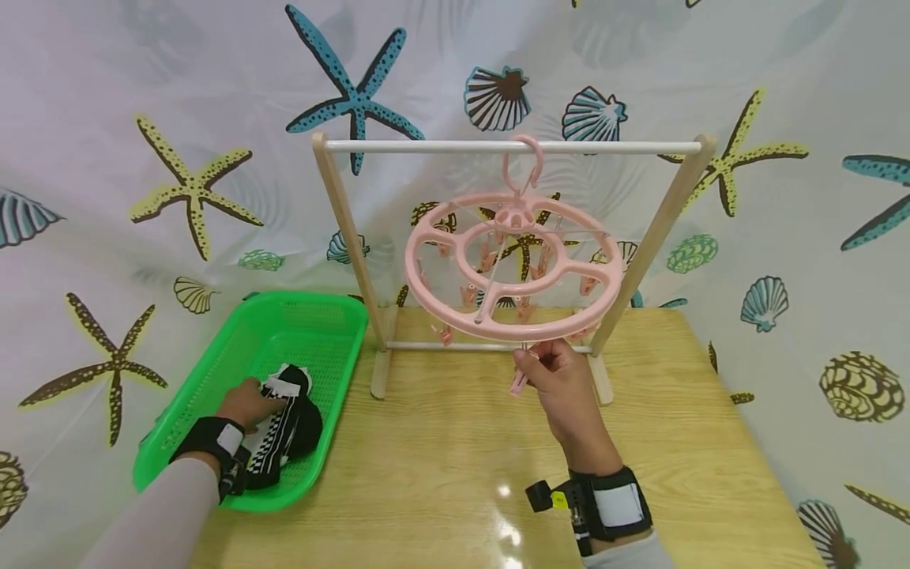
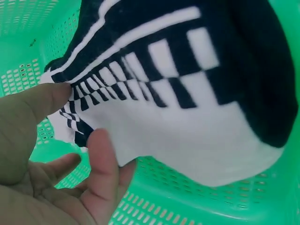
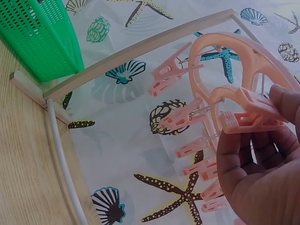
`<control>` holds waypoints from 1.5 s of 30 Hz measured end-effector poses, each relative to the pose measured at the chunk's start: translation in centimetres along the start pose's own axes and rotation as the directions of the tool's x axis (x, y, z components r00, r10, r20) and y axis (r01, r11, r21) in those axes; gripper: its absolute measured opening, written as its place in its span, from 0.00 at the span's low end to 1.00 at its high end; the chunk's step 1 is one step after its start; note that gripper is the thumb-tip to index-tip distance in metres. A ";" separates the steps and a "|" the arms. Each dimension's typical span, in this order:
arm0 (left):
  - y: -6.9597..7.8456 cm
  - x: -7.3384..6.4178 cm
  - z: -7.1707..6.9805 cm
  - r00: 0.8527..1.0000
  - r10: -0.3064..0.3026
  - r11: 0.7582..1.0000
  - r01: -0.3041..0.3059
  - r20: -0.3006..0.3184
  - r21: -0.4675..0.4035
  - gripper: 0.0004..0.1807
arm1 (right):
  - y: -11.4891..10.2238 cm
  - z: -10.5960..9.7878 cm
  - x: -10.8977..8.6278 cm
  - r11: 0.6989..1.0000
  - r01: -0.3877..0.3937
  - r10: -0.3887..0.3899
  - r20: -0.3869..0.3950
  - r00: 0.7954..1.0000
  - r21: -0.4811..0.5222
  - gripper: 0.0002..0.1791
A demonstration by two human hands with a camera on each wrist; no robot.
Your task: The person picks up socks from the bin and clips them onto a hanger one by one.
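Observation:
My left hand (image 1: 249, 405) reaches into the green basket (image 1: 344, 336) and grips a black-and-white sock (image 1: 273, 435) with a checkered band. In the left wrist view the thumb and curled fingers (image 2: 101, 150) lie about one end of the sock (image 2: 187, 136), which is bunched against more dark cloth. My right hand (image 1: 562, 383) pinches a pink clothespin (image 1: 521, 379) hanging from the near rim of a round pink drying hanger (image 1: 512, 328). Close up in the right wrist view, thumb and fingers hold this clothespin (image 3: 253, 112) from either side.
The hanger hooks over the white bar (image 1: 426, 147) of a wooden stand (image 1: 344, 229) on the wood-grain table (image 1: 426, 466). Several other pink clothespins (image 3: 187, 147) dangle under the hanger. A cloth (image 1: 441, 47) printed with starfish and shells surrounds the table.

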State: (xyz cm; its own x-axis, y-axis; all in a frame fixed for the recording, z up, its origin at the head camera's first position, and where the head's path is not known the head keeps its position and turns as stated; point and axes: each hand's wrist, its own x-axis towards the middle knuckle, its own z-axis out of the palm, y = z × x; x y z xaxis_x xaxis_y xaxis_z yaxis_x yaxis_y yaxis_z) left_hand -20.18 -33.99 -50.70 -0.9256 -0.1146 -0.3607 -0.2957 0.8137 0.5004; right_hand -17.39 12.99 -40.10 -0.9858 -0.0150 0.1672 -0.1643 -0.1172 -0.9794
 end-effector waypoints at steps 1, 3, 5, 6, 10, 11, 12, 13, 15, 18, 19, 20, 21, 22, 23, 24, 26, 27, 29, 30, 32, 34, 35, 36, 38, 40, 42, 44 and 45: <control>0.1 -0.1 0.0 1.000 0.011 1.000 -0.011 -0.020 0.013 0.44 | 0.0 0.0 0.0 1.000 -0.001 0.001 -0.002 1.000 -0.003 0.12; 0.2 -0.2 -0.1 0.998 0.036 0.999 -0.034 -0.054 0.040 0.47 | 0.1 0.0 -0.1 1.000 -0.003 0.003 -0.007 1.000 -0.007 0.12; 0.2 -0.4 -0.2 0.995 0.060 0.996 -0.054 -0.079 0.077 0.46 | 0.1 0.0 -0.2 1.000 -0.008 0.008 -0.014 1.000 -0.009 0.12; 0.2 -0.4 -0.2 0.993 0.074 0.993 -0.066 -0.091 0.093 0.45 | 0.1 0.0 -0.3 1.000 -0.009 0.009 -0.016 1.000 -0.010 0.12; 0.6 -0.6 -0.5 0.980 0.127 0.987 -0.109 -0.152 0.117 0.33 | 0.0 0.1 -0.4 1.000 -0.004 0.005 -0.013 1.000 0.003 0.11; 0.7 -0.7 -0.6 0.974 0.147 0.984 -0.126 -0.172 0.125 0.28 | 0.0 0.1 -0.4 1.000 -0.002 0.002 -0.011 1.000 0.008 0.11; 0.8 -0.8 -0.7 0.968 0.165 0.982 -0.142 -0.187 0.128 0.25 | 0.0 0.1 -0.4 1.000 -0.001 0.001 -0.010 1.000 0.009 0.11; 1.0 -0.9 -0.8 0.965 0.177 0.980 -0.155 -0.196 0.123 0.21 | 0.0 0.1 -0.4 1.000 0.000 0.000 -0.009 1.000 0.011 0.11; 1.4 -1.3 -1.1 0.964 0.183 0.982 -0.169 -0.195 0.087 0.17 | 0.0 0.2 -0.4 1.000 0.003 -0.003 -0.006 1.000 0.012 0.11; 2.2 -2.1 -1.3 0.974 0.149 0.987 -0.156 -0.169 -0.026 0.17 | 0.0 0.2 -0.4 1.000 0.009 -0.010 0.002 1.000 0.017 0.11; 2.5 -2.5 -1.3 0.978 0.134 0.987 -0.147 -0.161 -0.070 0.18 | 0.0 0.1 -0.4 1.000 0.011 -0.012 0.004 1.000 0.020 0.11; 2.8 -2.8 -1.4 0.980 0.125 0.985 -0.142 -0.158 -0.102 0.19 | 0.0 0.1 -0.4 1.000 0.014 -0.014 0.008 1.000 0.024 0.11; 3.1 -3.1 -1.4 0.980 0.119 0.982 -0.140 -0.160 -0.127 0.20 | -0.1 0.1 -0.4 0.999 0.017 -0.017 0.009 1.000 0.027 0.11; 3.4 -3.5 -1.4 0.979 0.117 0.979 -0.142 -0.165 -0.145 0.20 | -0.1 0.1 -0.4 0.999 0.021 -0.021 0.009 1.000 0.029 0.11; 3.7 -3.8 -1.4 0.978 0.119 0.976 -0.147 -0.171 -0.159 0.21 | -0.1 0.1 -0.5 0.999 0.022 -0.022 0.006 1.000 0.028 0.11; 4.1 -4.1 -1.4 0.977 0.120 0.975 -0.150 -0.176 -0.165 0.21 | -0.1 0.1 -0.5 0.999 0.024 -0.024 0.005 1.000 0.028 0.11; 4.8 -4.8 -1.5 0.972 0.134 0.971 -0.167 -0.191 -0.170 0.22 | -0.2 0.1 -0.5 0.999 0.024 -0.024 -0.002 1.000 0.028 0.11; 5.2 -5.2 -1.5 0.970 0.142 0.969 -0.176 -0.197 -0.171 0.23 | -0.2 0.1 -0.5 0.999 0.023 -0.023 -0.004 1.000 0.028 0.11; 6.0 -6.0 -1.6 0.958 0.179 0.964 -0.216 -0.223 -0.153 0.24 | -0.2 0.1 -0.5 0.999 0.020 -0.020 -0.006 1.000 0.032 0.11; 6.5 -6.5 -1.6 0.949 0.204 0.961 -0.240 -0.239 -0.134 0.25 | -0.3 0.1 -0.5 0.999 0.021 -0.020 -0.007 1.000 0.035 0.11; 7.5 -7.4 -1.7 0.926 0.257 0.953 -0.291 -0.276 -0.089 0.24 | -0.3 0.1 -0.5 0.999 0.022 -0.022 -0.009 1.000 0.038 0.12; 8.6 -8.4 -1.6 0.901 0.298 0.943 -0.329 -0.316 -0.048 0.22 | -0.3 0.1 -0.6 0.999 0.026 -0.026 -0.009 1.000 0.040 0.12; 9.2 -8.9 -1.6 0.889 0.314 0.938 -0.345 -0.334 -0.038 0.20 | -0.3 0.1 -0.6 0.999 0.029 -0.028 -0.009 1.000 0.041 0.12; 9.8 -9.4 -1.6 0.879 0.325 0.933 -0.358 -0.348 -0.033 0.19 | -0.3 0.1 -0.6 0.999 0.030 -0.030 -0.011 1.000 0.042 0.12; 11.0 -10.2 -1.5 0.858 0.345 0.921 -0.388 -0.381 -0.040 0.17 | -0.3 0.0 -0.6 0.999 0.029 -0.029 -0.012 1.000 0.044 0.11; 12.2 -10.9 -1.3 0.830 0.368 0.905 -0.423 -0.419 -0.045 0.16 | -0.2 0.0 -0.6 0.999 0.027 -0.026 -0.015 1.000 0.047 0.11; 13.3 -11.2 -1.0 0.796 0.396 0.882 -0.468 -0.458 -0.051 0.14 | -0.2 0.0 -0.6 0.999 0.023 -0.022 -0.025 0.999 0.046 0.11; 14.5 -11.6 -0.6 0.765 0.422 0.858 -0.511 -0.487 -0.058 0.13 | -0.3 0.0 -0.6 0.999 0.021 -0.019 -0.036 0.999 0.047 0.10; 15.1 -11.7 -0.3 0.754 0.430 0.846 -0.529 -0.497 -0.070 0.12 | -0.3 0.0 -0.6 0.999 0.021 -0.019 -0.041 0.999 0.048 0.10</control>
State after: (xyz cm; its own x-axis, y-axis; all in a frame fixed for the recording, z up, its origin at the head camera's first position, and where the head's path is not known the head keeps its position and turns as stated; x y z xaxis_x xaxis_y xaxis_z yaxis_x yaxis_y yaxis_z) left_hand -13.84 -20.51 -38.71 -0.9422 -0.0195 0.3344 0.2230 0.7086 0.6695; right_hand -16.73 13.06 -39.92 -0.9830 0.0284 0.1812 -0.1834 -0.1646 -0.9692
